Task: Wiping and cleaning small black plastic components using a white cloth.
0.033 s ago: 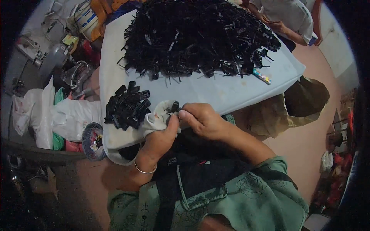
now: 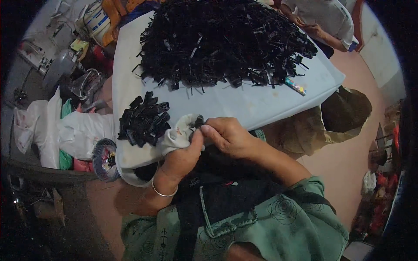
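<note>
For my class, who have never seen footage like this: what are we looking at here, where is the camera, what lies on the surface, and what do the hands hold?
There is no machine here: a person works with two bare hands. The camera sits on that person's head and looks down, and its wide lens bends straight edges near the rim. The left hand, with a thin bangle on its wrist, grips a white cloth. The right hand meets it, and together the fingers pinch a small black piece. Beside them on the pale blue board lies a small pile of black clips; farther back is a big heap of black parts. A small colourful packet lies near the heap. Another person sits at the far side.
</note>
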Demonstrator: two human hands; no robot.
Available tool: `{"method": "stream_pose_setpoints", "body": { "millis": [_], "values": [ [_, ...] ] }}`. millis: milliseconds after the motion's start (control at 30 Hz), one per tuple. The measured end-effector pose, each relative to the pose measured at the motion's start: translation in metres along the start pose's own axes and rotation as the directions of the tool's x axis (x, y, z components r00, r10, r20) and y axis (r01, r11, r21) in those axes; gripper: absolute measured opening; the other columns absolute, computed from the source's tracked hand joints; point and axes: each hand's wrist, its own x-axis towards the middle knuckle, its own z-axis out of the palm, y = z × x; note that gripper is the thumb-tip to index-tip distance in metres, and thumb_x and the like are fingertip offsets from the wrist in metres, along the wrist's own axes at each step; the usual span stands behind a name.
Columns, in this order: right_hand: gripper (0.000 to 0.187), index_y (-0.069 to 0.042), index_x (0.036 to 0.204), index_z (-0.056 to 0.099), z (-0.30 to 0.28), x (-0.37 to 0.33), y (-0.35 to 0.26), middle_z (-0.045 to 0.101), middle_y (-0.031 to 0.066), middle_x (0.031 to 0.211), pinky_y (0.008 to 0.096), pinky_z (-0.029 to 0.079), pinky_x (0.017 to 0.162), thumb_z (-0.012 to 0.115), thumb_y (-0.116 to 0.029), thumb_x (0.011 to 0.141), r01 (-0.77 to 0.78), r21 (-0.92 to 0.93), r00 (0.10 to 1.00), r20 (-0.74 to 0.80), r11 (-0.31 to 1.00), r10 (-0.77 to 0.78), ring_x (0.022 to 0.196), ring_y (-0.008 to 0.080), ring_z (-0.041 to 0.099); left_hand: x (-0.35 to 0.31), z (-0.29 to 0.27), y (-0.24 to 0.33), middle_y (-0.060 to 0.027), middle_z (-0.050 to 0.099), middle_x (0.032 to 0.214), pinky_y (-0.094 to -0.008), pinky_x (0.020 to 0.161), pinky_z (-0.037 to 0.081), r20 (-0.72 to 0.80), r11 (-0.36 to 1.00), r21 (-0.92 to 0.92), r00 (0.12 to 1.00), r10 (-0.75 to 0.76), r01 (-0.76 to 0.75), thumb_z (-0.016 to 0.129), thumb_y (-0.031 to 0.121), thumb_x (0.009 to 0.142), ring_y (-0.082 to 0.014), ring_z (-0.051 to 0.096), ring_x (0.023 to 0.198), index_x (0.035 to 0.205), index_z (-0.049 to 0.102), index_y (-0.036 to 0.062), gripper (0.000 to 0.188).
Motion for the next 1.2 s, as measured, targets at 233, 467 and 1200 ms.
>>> {"method": "stream_pose_setpoints", "body": {
  "millis": [233,467,1200],
  "values": [
    [0.032,0.0,0.073,0.051,0.02,-0.001,0.011,0.048,-0.0008,0.06,0.0249,0.039,0.054,0.042,-0.023,0.092,-0.243,0.272,0.97,0.084,0.931,0.228,0.059,0.0063,0.041,0.004,0.0,0.011,-0.0181,0.057,0.084,-0.0367,0.065,0.046,0.069,0.739,0.566,0.915,0.398,-0.365,0.054,0.008,0.074,-0.0335,0.057,0.074,0.097,0.053,-0.0015,0.025],
    [0.029,0.0,0.076,0.052,0.018,0.004,0.008,0.049,-0.0001,0.061,0.025,0.039,0.053,0.044,-0.023,0.091,-0.277,0.278,0.961,0.087,0.92,0.263,0.059,0.0072,0.042,0.002,-0.002,0.007,-0.0162,0.056,0.089,-0.0312,0.072,0.045,0.034,0.965,0.248,0.997,0.075,-0.081,0.054,0.01,0.079,-0.0267,0.057,0.081,0.103,0.049,-0.0021,0.027],
    [0.01,0.0,0.082,0.059,-0.026,-0.006,0.014,0.056,0.0155,0.07,0.0319,0.044,0.056,0.057,-0.01,0.079,0.251,-0.045,0.968,0.029,0.967,-0.249,0.061,0.028,0.055,0.008,-0.015,0.007,-0.0112,0.054,0.101,-0.0288,0.079,0.04,0.139,0.989,0.137,0.99,0.035,-0.054,0.041,0.008,0.086,-0.0201,0.052,0.089,0.113,0.045,-0.0043,0.03]
  ]
}}
